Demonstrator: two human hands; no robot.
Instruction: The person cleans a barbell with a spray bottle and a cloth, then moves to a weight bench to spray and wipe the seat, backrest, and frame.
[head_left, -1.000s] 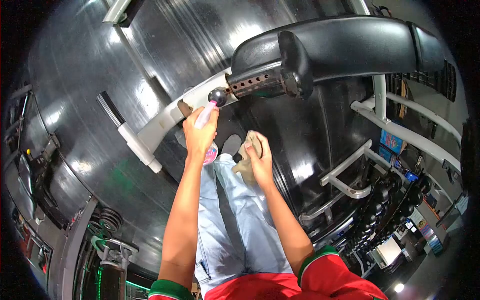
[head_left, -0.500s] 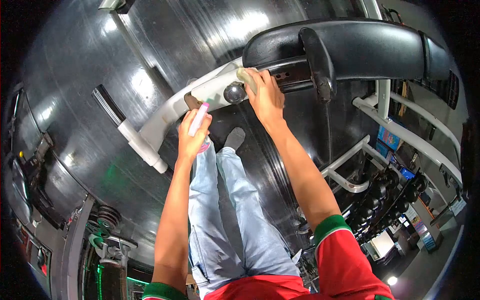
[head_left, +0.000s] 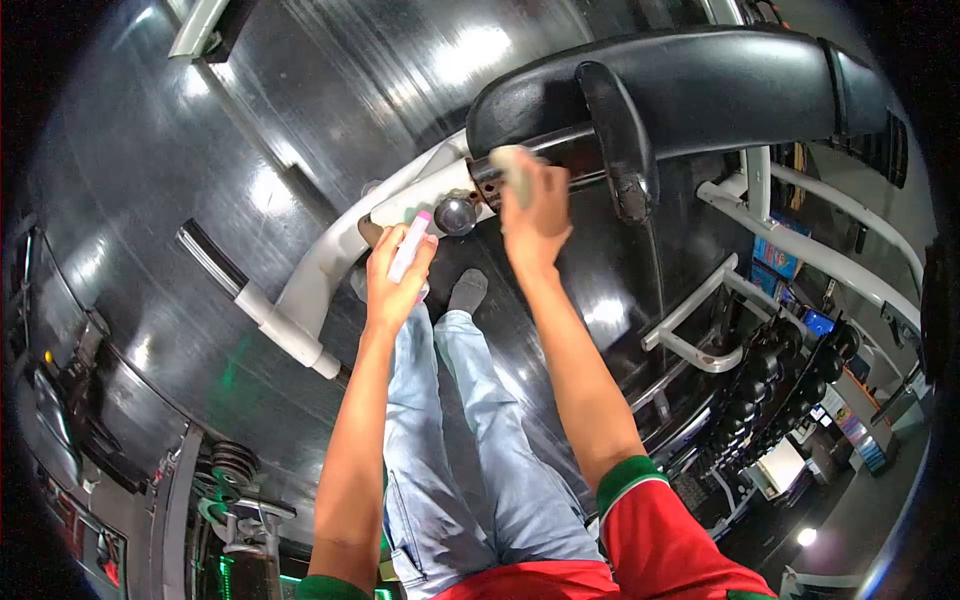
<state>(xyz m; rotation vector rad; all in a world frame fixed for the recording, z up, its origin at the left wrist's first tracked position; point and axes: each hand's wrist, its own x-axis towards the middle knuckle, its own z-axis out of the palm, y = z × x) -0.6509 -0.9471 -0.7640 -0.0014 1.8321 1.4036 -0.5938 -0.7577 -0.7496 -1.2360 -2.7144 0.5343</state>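
My left hand (head_left: 397, 275) is wrapped round a spray bottle (head_left: 411, 246) with a pink and white top, just below the white frame (head_left: 405, 205) of a gym bench. In my right hand (head_left: 537, 215), blurred by motion, is a pale yellowish cloth (head_left: 513, 168), over the black perforated bar beside the frame. The round black knob (head_left: 456, 214) sits between my two hands. Above and to the right of my right hand are the black padded seat (head_left: 720, 95) and a narrower black pad (head_left: 615, 140).
Black, shiny floor (head_left: 330, 80) lies around the bench. A white bar with a black grip (head_left: 213, 257) sticks out at the left. Dumbbells on a rack (head_left: 760, 375) stand at the right, weight plates (head_left: 233, 465) at the lower left. My feet are below the frame.
My right hand has lifted and shifted with the cloth, off the white frame near the knob to the black bar. The left hand still holds the bottle. The view has shifted slightly.
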